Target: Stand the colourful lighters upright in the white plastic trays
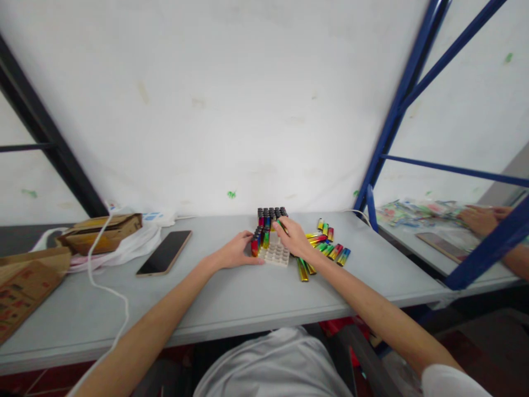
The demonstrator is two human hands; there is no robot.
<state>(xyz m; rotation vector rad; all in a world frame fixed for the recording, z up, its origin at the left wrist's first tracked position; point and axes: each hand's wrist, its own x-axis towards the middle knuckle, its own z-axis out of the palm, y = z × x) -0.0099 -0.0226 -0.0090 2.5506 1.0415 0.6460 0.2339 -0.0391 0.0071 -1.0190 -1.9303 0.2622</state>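
Observation:
A white tray with rows of round holes [276, 255] lies on the grey table. Small shiny tubes with black tops [271, 212], in red, blue, green and gold, stand upright at its back and along its left side. My left hand [237, 251] holds the tray's left front corner, thumb along the front and fingers beside the tubes. Over the tray, my right hand [291, 237] pinches a shiny green tube [282, 225], mostly hidden by the fingers. Loose shiny tubes [326, 249] lie in a pile right of the tray, partly behind my right wrist.
A dark phone [165, 252] lies on the table [198, 317] to the left. Beyond it are cardboard boxes [101, 231], white plastic and a white cable [96, 264]. A blue metal frame [390, 127] rises at right; past it, another person's hands [481, 219] are near plastic packets.

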